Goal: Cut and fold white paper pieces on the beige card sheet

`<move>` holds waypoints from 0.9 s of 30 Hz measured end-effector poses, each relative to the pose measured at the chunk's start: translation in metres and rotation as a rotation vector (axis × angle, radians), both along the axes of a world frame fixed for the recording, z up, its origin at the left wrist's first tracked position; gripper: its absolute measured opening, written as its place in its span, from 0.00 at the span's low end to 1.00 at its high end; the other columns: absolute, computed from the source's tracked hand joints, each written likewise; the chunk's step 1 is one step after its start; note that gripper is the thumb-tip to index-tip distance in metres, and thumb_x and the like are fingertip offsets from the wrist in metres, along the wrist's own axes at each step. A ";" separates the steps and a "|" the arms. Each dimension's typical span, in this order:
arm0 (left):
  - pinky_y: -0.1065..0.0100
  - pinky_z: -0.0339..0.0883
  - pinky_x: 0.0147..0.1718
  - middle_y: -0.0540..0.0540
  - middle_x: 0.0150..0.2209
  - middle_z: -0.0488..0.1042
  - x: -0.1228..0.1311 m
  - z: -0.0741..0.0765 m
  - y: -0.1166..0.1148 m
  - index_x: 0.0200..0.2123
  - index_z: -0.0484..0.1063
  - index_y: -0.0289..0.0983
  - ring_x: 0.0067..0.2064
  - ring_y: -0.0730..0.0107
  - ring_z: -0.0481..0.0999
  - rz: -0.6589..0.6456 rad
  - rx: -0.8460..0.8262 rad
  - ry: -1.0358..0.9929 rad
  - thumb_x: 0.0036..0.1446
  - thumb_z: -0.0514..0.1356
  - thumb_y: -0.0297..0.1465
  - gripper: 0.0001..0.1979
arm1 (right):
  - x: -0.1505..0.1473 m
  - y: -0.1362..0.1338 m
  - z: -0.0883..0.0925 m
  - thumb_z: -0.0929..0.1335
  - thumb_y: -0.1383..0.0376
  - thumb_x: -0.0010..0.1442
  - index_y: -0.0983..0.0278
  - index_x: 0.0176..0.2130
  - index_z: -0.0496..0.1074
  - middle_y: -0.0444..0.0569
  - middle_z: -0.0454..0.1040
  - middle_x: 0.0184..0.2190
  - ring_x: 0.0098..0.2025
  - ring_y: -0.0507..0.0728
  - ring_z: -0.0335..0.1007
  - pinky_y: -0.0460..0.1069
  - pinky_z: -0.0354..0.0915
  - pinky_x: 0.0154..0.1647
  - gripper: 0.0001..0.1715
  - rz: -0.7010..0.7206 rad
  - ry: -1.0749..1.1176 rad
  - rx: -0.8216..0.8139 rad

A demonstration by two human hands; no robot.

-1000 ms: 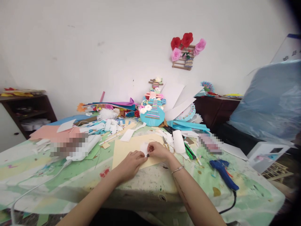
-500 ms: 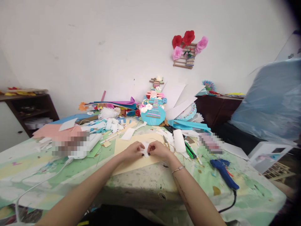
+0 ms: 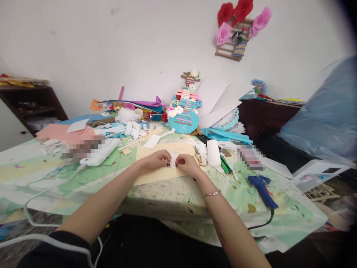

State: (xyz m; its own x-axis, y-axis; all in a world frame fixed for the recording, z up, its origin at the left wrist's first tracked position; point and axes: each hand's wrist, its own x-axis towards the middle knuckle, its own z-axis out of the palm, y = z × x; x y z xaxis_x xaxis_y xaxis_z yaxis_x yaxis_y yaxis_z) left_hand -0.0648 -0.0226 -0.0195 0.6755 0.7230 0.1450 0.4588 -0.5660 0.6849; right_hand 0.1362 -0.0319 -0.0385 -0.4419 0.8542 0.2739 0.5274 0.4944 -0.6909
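Observation:
A small, thin white piece of tissue-like paper (image 3: 173,158) is between my hands, above a cream sheet of paper (image 3: 152,177). My left hand (image 3: 156,159) pinches its left side with thumb and fingers. On the right edge, my right hand (image 3: 187,165) has its thumb and fingertips closed on the same piece. Scissors (image 3: 199,158) lie just past my right hand, beside an upright white roll (image 3: 213,152). A white strip-handled paper shape (image 3: 153,141) lies beyond the left hand.
A blue glue gun (image 3: 263,191) with a black cord lies at right, near green markers (image 3: 225,163). A white power strip (image 3: 102,152) and pink paper (image 3: 65,133) are at left. Behind stand blue paper instruments (image 3: 182,122); a dark cabinet (image 3: 264,119) is back right.
The camera view has tilted down and shifted, so the wall flowers sit higher and more of my lap shows. Both hands stay at the white piece, with only slight finger movement.

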 end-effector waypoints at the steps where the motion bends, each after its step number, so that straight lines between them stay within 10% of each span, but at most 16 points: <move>1: 0.67 0.60 0.45 0.44 0.41 0.68 0.000 -0.001 -0.001 0.31 0.74 0.36 0.43 0.66 0.68 0.009 0.010 -0.013 0.50 0.58 0.32 0.07 | 0.000 -0.002 0.000 0.64 0.76 0.43 0.66 0.27 0.73 0.42 0.68 0.20 0.24 0.48 0.61 0.42 0.56 0.26 0.10 -0.007 -0.015 0.029; 27: 0.69 0.64 0.37 0.45 0.33 0.75 0.001 -0.005 -0.001 0.31 0.76 0.34 0.36 0.69 0.72 0.016 -0.123 -0.130 0.48 0.60 0.32 0.09 | 0.001 -0.024 0.011 0.65 0.76 0.46 0.65 0.28 0.77 0.47 0.74 0.29 0.27 0.50 0.65 0.44 0.60 0.32 0.12 0.032 -0.139 0.193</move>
State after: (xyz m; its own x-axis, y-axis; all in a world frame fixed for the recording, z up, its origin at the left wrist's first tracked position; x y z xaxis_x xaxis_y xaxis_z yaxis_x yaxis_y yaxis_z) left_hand -0.0635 -0.0240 -0.0247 0.6451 0.7511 0.1402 0.3704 -0.4679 0.8024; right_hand 0.1373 -0.0563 -0.0270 -0.5126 0.7770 0.3655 0.5931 0.6282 -0.5036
